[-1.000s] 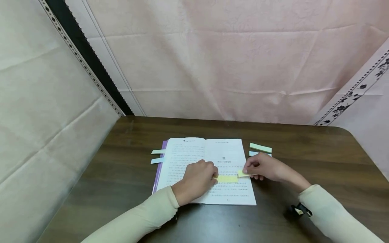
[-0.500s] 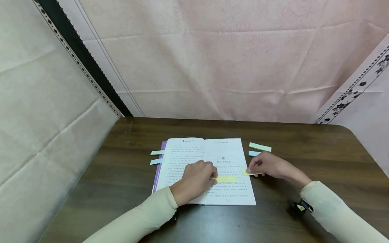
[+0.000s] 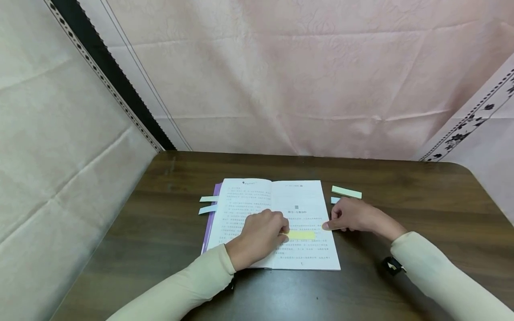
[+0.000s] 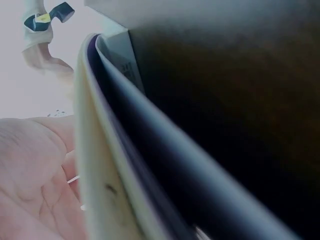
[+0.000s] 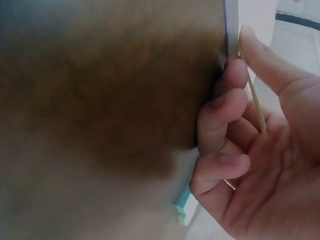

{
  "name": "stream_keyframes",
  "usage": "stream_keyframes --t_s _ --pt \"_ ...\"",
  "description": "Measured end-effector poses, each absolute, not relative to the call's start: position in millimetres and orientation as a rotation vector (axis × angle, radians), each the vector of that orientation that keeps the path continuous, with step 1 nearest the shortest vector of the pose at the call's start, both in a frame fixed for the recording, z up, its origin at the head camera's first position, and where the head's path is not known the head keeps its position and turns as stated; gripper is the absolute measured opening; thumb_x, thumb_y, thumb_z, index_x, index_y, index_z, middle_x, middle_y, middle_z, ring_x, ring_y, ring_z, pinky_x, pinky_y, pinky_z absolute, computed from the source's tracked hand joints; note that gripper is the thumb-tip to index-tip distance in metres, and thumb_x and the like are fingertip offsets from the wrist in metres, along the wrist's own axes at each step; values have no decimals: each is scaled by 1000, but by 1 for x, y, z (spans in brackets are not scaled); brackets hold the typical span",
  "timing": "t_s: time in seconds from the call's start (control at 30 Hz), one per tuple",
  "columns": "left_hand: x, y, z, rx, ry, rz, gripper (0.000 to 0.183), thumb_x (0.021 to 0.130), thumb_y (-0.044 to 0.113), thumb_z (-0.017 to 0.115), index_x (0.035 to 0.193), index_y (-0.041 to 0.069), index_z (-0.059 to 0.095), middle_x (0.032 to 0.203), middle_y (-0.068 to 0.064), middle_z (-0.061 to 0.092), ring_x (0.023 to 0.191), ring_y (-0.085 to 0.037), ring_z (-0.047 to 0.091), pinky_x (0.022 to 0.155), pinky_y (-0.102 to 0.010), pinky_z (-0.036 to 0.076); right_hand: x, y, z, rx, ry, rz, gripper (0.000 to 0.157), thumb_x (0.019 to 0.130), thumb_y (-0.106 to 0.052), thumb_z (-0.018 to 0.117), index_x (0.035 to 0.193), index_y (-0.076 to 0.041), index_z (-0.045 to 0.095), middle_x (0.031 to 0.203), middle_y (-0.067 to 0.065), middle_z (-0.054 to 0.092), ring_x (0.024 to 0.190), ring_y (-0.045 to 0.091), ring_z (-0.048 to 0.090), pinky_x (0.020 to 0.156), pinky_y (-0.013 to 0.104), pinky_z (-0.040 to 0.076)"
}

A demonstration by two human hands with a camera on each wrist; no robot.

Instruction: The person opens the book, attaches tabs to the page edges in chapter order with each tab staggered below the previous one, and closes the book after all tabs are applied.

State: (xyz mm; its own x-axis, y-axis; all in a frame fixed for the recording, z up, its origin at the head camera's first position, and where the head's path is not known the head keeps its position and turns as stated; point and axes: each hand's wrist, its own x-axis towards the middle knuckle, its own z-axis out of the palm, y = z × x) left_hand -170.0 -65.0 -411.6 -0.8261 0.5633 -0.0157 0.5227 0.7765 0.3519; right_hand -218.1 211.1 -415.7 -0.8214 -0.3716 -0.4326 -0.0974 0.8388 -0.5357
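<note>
An open book [image 3: 295, 194] with printed pages lies on the table. Across its right page lies a yellow sticky note strip [image 3: 302, 235]; my left hand [image 3: 260, 236] rests over the book and pinches the strip's left end between thumb and finger. My right hand [image 3: 357, 217] is at the page's right edge, pinching a yellow sticky note pad [image 5: 256, 102], which the right wrist view shows edge-on between thumb and index finger, running back toward the palm. From the head, that pad is almost wholly hidden by the fingers.
A green sticky note pad [image 3: 346, 192] and a blue sticky note pad [image 3: 335, 200], partly covered by my right hand, lie right of the book. Pale green [image 3: 209, 199] and blue tabs [image 3: 208, 209] stick out from its left edge. Pale cloth [image 3: 281, 89] hangs behind the table.
My right hand has drawn the yellow pad rightward, away from the strip, to the page's edge, and the pad has turned nearly out of sight. My left hand stays at the strip.
</note>
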Motion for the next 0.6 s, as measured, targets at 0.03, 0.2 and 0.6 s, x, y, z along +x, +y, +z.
stream_keyframes --t_s 0.03,0.2,0.6 --pt "-170 -65 -410 877 2848 508 5 92 18 84 93 14 81 91 5 74 79 -7 61 59 -28 47 -220 209 -414 -333 2494 -634 42 90 -42 83 66 -14 64 60 -1 59 55 13 49 53 29 38" --pt "-172 -65 -404 868 2845 510 6 92 18 84 95 14 81 92 5 74 80 -8 61 60 -29 48 -227 204 -410 -304 2518 -536 44 87 -47 86 64 -14 67 59 -1 63 55 13 50 52 27 36" --pt "-170 -64 -406 820 2831 525 6 92 18 84 96 15 81 94 5 74 83 -7 61 61 -29 48 -206 210 -405 -376 2722 -565 37 96 -38 78 72 -16 62 61 -3 50 57 14 44 53 30 33"
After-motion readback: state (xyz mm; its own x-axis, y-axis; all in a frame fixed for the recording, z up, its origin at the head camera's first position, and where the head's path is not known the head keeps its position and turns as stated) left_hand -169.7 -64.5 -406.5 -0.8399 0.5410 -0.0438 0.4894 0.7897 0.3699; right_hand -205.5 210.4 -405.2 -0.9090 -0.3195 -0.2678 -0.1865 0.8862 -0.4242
